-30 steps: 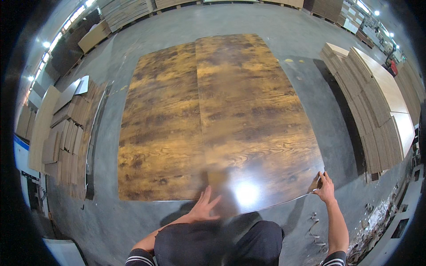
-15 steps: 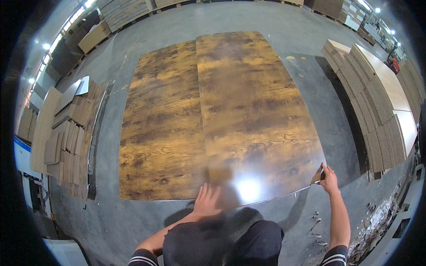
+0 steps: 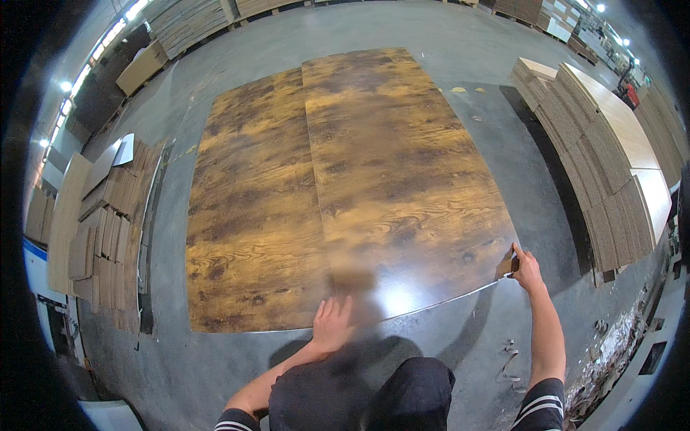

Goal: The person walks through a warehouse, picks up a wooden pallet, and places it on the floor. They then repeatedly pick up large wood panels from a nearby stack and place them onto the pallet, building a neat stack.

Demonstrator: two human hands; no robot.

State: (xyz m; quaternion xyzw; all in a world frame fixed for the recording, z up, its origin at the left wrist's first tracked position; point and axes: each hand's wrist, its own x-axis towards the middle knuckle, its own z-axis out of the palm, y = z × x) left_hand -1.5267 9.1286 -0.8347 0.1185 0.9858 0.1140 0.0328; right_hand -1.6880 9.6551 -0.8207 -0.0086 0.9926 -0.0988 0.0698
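Two large wood-grain boards, brown and yellow, lie in front of me. The right board overlaps or sits higher than the left board along a lengthwise seam. My left hand rests with its fingers stretched on the near edge, around the seam; its thumb side is blurred. At the near right corner, my right hand is closed on the right board's edge, the fingers at its side. A bright light reflection lies on the board between my hands.
On the right stands a stepped stack of pale-topped boards. Cut brown pieces are piled on the left. Curled strips lie on the grey floor near my right forearm. More stacks line the far side.
The view has turned slightly. My right hand, still on the board's corner, is a little farther forward. My left hand stays at the near edge by the seam.
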